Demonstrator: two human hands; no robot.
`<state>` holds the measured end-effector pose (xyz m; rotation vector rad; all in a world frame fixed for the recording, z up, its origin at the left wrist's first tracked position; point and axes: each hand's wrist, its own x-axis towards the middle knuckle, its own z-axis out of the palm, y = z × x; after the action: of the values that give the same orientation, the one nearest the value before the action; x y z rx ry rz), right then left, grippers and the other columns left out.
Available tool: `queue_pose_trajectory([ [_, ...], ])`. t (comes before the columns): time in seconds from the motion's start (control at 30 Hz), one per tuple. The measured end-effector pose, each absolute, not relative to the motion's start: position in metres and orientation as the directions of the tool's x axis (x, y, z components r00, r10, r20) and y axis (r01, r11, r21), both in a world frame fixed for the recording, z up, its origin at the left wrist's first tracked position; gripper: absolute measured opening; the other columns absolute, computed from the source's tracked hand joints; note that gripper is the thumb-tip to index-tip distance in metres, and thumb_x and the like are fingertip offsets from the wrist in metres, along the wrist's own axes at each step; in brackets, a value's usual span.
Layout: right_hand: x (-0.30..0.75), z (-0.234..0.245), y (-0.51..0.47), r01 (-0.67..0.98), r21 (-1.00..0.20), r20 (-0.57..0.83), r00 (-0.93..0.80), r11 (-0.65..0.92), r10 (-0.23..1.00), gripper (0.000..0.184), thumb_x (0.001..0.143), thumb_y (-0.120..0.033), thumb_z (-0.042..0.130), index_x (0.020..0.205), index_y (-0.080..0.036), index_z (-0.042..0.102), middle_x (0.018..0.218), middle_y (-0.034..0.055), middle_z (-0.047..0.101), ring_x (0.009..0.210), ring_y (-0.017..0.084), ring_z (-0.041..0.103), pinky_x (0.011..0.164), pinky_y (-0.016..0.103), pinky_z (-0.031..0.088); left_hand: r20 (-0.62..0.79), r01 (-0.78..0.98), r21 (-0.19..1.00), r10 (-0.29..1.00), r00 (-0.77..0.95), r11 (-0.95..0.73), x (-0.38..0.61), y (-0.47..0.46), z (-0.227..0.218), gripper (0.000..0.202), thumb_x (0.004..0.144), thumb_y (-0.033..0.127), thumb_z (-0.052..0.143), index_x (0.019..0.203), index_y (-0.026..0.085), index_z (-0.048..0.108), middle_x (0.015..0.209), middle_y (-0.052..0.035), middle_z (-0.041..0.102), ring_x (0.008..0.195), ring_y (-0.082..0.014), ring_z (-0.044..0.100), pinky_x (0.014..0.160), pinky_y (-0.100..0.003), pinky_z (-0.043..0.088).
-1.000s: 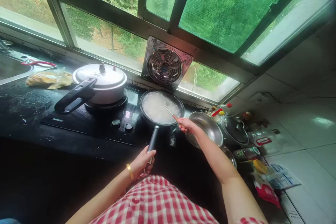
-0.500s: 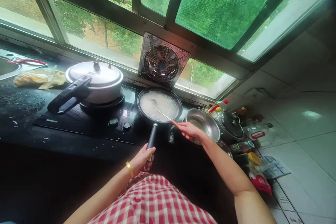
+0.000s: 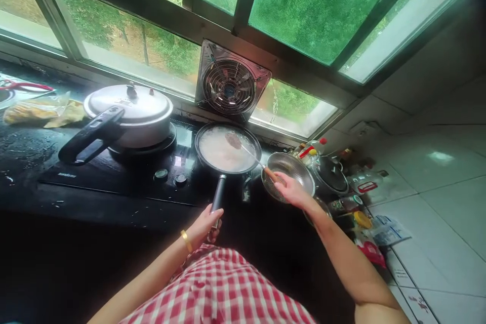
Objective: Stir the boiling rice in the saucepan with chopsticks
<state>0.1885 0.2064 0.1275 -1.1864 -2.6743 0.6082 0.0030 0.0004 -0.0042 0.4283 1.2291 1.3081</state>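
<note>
My left hand (image 3: pixel 209 223) is wrapped round the black handle of a frying pan (image 3: pixel 219 197) on the stove. Whitish, cloudy liquid (image 3: pixel 220 154) with froth and steam fills the pan. In my right hand (image 3: pixel 292 191) is a long spoon with a wooden handle (image 3: pixel 270 174). Its thin metal shaft crosses the pan's right rim. The spoon's brownish, speckled head shows at the surface near the pan's far side; whether it has holes I cannot make out. Right of the pan, partly behind my right hand, stands a metal colander (image 3: pixel 290 167).
A pressure cooker (image 3: pixel 129 116) sits on the left burner, its handle pointing towards me. Two knobs (image 3: pixel 170 177) lie between the burners. An exhaust fan (image 3: pixel 230 88) is behind the pan. A lidded pot (image 3: pixel 331 174), bottles and jars crowd the right wall; a plastic bag (image 3: pixel 41 111) lies left.
My right hand has moved right and slightly down. The spoon's head has shifted from the pan's middle towards its far right and shows more clearly. My left hand keeps its grip; the view shifted slightly.
</note>
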Motion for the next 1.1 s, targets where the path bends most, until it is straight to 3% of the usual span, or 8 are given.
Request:
queue_pose_trajectory([
  [0.07, 0.182, 0.123, 0.215, 0.697, -0.309, 0.068, -0.663, 0.647, 0.746, 0.041, 0.085, -0.029, 0.047, 0.125, -0.023, 0.051, 0.093, 0.0048, 0.065, 0.079, 0.019, 0.06, 0.067, 0.026, 0.042, -0.432, -0.488, 0.822, 0.879, -0.201, 0.293, 0.002, 0.001, -0.006, 0.045, 0.072, 0.055, 0.056, 0.094, 0.025, 0.031, 0.058, 0.009, 0.043, 0.037, -0.005, 0.035, 0.035, -0.016, 0.03],
  [0.2, 0.166, 0.113, 0.235, 0.754, -0.181, 0.079, -0.629, 0.631, 0.774, 0.04, 0.088, -0.028, 0.043, 0.127, -0.022, 0.048, 0.097, 0.0084, 0.066, 0.086, 0.023, 0.061, 0.068, 0.026, 0.039, -0.424, -0.487, 0.824, 0.885, -0.19, 0.29, 0.002, 0.001, -0.009, 0.047, 0.071, 0.056, 0.056, 0.095, 0.025, 0.031, 0.059, 0.0092, 0.043, 0.037, -0.0049, 0.036, 0.035, -0.016, 0.031],
  [0.43, 0.157, 0.104, 0.256, 0.771, -0.124, 0.032, -0.627, 0.625, 0.779, 0.029, 0.089, -0.026, 0.041, 0.112, -0.021, 0.056, 0.092, 0.008, 0.066, 0.081, 0.021, 0.06, 0.062, 0.024, 0.036, -0.43, -0.488, 0.822, 0.881, -0.195, 0.293, 0.002, 0.0, -0.008, 0.046, 0.072, 0.056, 0.056, 0.096, 0.025, 0.031, 0.06, 0.0091, 0.043, 0.037, -0.0049, 0.036, 0.035, -0.016, 0.031],
  [0.53, 0.163, 0.11, 0.255, 0.776, -0.237, -0.066, -0.612, 0.584, 0.788, 0.025, 0.09, -0.031, 0.039, 0.099, -0.02, 0.061, 0.075, 0.0047, 0.063, 0.06, 0.015, 0.058, 0.051, 0.022, 0.035, -0.438, -0.489, 0.818, 0.879, -0.19, 0.302, 0.002, 0.001, -0.009, 0.044, 0.074, 0.055, 0.055, 0.096, 0.025, 0.032, 0.06, 0.0086, 0.044, 0.038, -0.0052, 0.037, 0.035, -0.016, 0.032],
  [0.67, 0.175, 0.131, 0.246, 0.83, -0.451, -0.361, -0.506, 0.329, 0.783, 0.029, 0.089, -0.039, 0.044, 0.107, -0.022, 0.06, 0.05, -0.0031, 0.048, 0.033, 0.01, 0.045, 0.034, 0.02, 0.027, -0.43, -0.479, 0.826, 0.882, -0.195, 0.297, 0.002, 0.002, -0.012, 0.041, 0.075, 0.054, 0.053, 0.096, 0.025, 0.032, 0.06, 0.0086, 0.043, 0.038, -0.0053, 0.036, 0.034, -0.017, 0.032],
  [0.8, 0.184, 0.156, 0.232, 0.812, -0.535, -0.485, -0.521, 0.234, 0.703, 0.032, 0.088, -0.042, 0.049, 0.109, -0.02, 0.058, 0.046, -0.005, 0.046, 0.03, 0.008, 0.043, 0.029, 0.017, 0.026, -0.424, -0.485, 0.826, 0.884, -0.199, 0.287, 0.003, 0.001, -0.011, 0.044, 0.074, 0.056, 0.054, 0.096, 0.025, 0.031, 0.06, 0.009, 0.042, 0.037, -0.0048, 0.035, 0.034, -0.016, 0.031],
  [1.0, 0.183, 0.175, 0.222, 0.77, -0.608, -0.579, -0.598, 0.195, 0.555, 0.03, 0.087, -0.043, 0.052, 0.077, -0.016, 0.056, 0.044, -0.0041, 0.047, 0.03, 0.006, 0.041, 0.027, 0.014, 0.025, -0.403, -0.49, 0.83, 0.894, -0.195, 0.267, 0.003, 0.0, -0.007, 0.046, 0.072, 0.057, 0.056, 0.092, 0.025, 0.031, 0.06, 0.0091, 0.042, 0.037, -0.0041, 0.035, 0.034, -0.016, 0.03],
  [1.1, 0.176, 0.174, 0.223, 0.78, -0.61, -0.637, -0.586, 0.138, 0.5, 0.026, 0.088, -0.036, 0.05, 0.073, -0.016, 0.051, 0.046, -0.0031, 0.05, 0.03, 0.005, 0.041, 0.027, 0.013, 0.026, -0.393, -0.487, 0.835, 0.898, -0.199, 0.257, 0.004, 0.0, -0.007, 0.046, 0.072, 0.057, 0.057, 0.092, 0.024, 0.031, 0.059, 0.0094, 0.042, 0.036, -0.0039, 0.035, 0.034, -0.015, 0.031],
])
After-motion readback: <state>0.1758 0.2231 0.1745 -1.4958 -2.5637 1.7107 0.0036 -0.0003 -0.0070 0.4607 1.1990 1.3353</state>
